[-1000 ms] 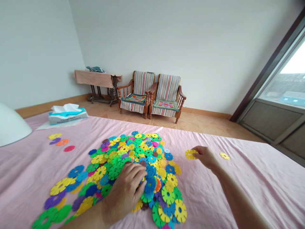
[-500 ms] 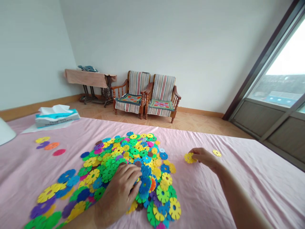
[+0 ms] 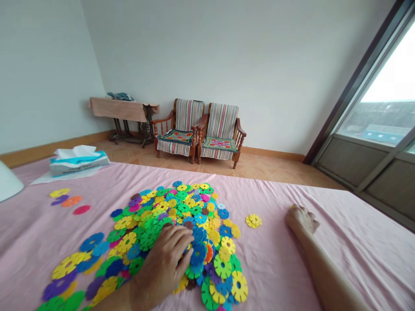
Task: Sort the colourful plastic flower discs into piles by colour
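Pink cloth (image 3: 292, 268) covers the whole lower half of the frame, the surface I work on. Centre-left on it sits the big pile of plastic snowflake discs (image 3: 168, 216), green, yellow, blue, purple, orange, overlapping and spilling toward the lower left corner. My left hand (image 3: 165, 263) lies palm-down on the pile at lower centre, fingers loosely curled with tips pressing blue and green discs; whether any disc is actually pinched, I cannot tell. My right hand (image 3: 301, 218) rests on the cloth at right of centre, knuckles up, fingers bent down over a small yellow disc, of which only a sliver shows at the far edge of the hand; pinched or merely covered, cannot tell. One loose yellow disc (image 3: 253, 220) lies flat on the cloth between pile and right hand, touching neither. Upper left of the cloth: tissue box (image 3: 78, 159), and nearer, a small row of four separate discs (image 3: 69, 200), yellow, purple, orange, pink. Far edge left: white rounded object (image 3: 8, 183), partly cut off. Background centre: two striped wooden armchairs (image 3: 201, 131).
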Available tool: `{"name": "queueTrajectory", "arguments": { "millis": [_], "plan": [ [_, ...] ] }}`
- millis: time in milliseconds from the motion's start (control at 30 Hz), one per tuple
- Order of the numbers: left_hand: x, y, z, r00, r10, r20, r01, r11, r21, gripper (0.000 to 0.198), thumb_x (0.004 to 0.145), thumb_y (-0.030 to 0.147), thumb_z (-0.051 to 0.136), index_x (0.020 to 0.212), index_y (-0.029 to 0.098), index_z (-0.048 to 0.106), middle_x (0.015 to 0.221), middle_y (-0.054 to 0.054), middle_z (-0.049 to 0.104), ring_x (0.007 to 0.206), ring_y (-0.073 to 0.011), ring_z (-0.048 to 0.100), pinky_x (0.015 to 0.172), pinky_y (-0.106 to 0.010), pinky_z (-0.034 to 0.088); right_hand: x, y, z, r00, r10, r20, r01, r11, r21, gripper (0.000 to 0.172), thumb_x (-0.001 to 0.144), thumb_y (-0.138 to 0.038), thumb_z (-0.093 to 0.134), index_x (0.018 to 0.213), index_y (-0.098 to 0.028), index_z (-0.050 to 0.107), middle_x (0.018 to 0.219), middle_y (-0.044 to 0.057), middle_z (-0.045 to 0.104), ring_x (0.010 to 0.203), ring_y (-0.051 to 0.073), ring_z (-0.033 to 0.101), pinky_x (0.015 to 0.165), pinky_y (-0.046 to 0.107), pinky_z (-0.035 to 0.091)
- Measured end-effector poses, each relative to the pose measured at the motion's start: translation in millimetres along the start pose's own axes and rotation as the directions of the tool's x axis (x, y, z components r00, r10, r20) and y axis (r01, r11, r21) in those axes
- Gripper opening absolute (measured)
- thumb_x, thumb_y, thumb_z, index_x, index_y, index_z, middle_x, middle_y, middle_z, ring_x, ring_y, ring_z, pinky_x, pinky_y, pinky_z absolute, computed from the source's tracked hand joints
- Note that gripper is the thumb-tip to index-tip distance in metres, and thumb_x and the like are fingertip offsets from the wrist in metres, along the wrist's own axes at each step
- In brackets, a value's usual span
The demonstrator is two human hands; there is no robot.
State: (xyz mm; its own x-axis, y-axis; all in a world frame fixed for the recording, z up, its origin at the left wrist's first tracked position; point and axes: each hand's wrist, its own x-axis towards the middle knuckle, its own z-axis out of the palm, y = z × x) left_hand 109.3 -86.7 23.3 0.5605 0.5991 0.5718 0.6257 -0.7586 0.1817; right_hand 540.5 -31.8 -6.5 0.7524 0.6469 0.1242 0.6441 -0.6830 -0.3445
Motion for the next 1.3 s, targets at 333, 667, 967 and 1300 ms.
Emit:
{"name": "queueTrajectory", "arguments": {
  "millis": [333,667,967,1300],
  "plan": [
    [0.6,1.0,-0.1,1.000,-0.008,-0.013,0.007,1.000,-0.010,0.021,0.086,0.012,0.047,0.100,0.020,0.062,0.100,-0.005,0.065,0.097,-0.0218,0.059,0.090,-0.040,0.047,17.1,8.3,-12.6,1.000,-0.014,0.013,0.012,0.992,0.123,0.034,0.068,-0.033,0.059,0.095,-0.016,0.068,0.094,0.020,0.066,0.094,0.036,0.061,0.070,0.041,0.048],
    [-0.5,0.0,0.4,1.000,-0.019,0.024,0.020,0.999,-0.040,0.020,0.087,0.012,0.049,0.100,0.020,0.062,0.101,-0.005,0.065,0.100,-0.0220,0.057,0.093,-0.043,0.044,-49.0,-44.7,-17.2,0.855,-0.452,0.253,0.245,0.783,0.572,0.027,0.066,-0.037,0.061,0.080,-0.016,0.069,0.070,0.005,0.070,0.061,0.015,0.061,0.053,0.024,0.045],
    [1.3,2.5,-1.5,1.000,-0.013,0.001,0.013,0.999,-0.035,0.020,0.087,0.013,0.048,0.099,0.019,0.063,0.100,-0.006,0.065,0.098,-0.0219,0.058,0.091,-0.041,0.046,-100.3,-70.5,-37.9,0.653,-0.716,0.246,0.458,0.633,0.625,0.016,0.073,-0.027,0.056,0.077,-0.018,0.068,0.069,0.002,0.066,0.065,0.016,0.059,0.060,0.026,0.045],
    [1.4,1.6,-0.4,1.000,-0.018,0.012,0.018,1.000,-0.025,0.020,0.088,0.014,0.048,0.100,0.019,0.063,0.101,-0.006,0.066,0.099,-0.0220,0.058,0.092,-0.042,0.046,-154.4,-86.4,-47.1,0.313,-0.858,0.407,0.624,0.509,0.593,0.032,0.063,-0.008,0.063,0.093,-0.020,0.061,0.091,0.002,0.056,0.076,0.013,0.055,0.067,0.025,0.044]
  ]
}}
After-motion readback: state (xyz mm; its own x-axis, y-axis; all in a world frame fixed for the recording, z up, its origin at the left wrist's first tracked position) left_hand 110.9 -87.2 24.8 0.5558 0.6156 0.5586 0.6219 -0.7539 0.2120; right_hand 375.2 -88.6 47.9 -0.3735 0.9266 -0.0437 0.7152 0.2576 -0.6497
